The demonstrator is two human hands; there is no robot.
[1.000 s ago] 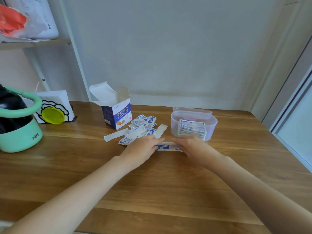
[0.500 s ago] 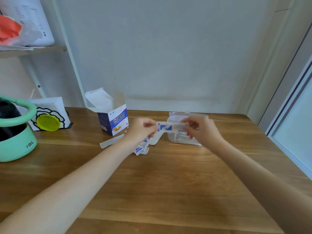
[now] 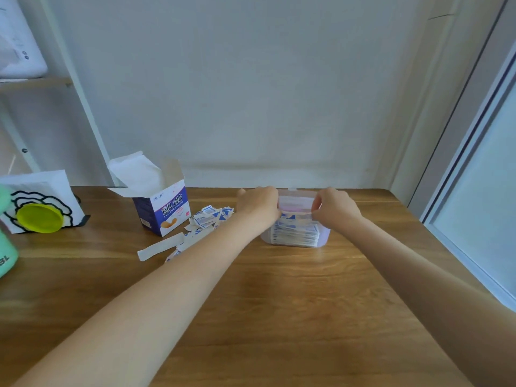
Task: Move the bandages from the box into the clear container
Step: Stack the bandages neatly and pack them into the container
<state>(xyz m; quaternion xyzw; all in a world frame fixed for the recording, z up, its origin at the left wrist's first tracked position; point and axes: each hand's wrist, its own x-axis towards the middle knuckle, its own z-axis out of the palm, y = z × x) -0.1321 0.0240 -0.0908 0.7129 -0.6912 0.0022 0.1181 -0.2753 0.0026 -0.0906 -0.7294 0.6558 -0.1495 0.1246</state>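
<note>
The clear container (image 3: 324,236) stands at the back middle of the wooden table and holds a stack of blue-and-white bandages (image 3: 296,233). My left hand (image 3: 258,205) and my right hand (image 3: 336,206) are over its rim, each pinching one end of a long bandage strip (image 3: 296,217) just above the stack. The open bandage box (image 3: 163,210) stands to the left. A loose pile of bandages (image 3: 210,216) lies between the box and my left arm, which hides part of it.
A long plain strip (image 3: 160,247) lies in front of the box. A white holder with a yellow-green disc (image 3: 39,217) and a mint-green object (image 3: 7,247) are at the far left. A shelf frame (image 3: 81,93) stands behind, a window frame (image 3: 472,191) on the right.
Both hands have lifted the bandage strip off the table and carried it back and down onto the stack in the clear container.
</note>
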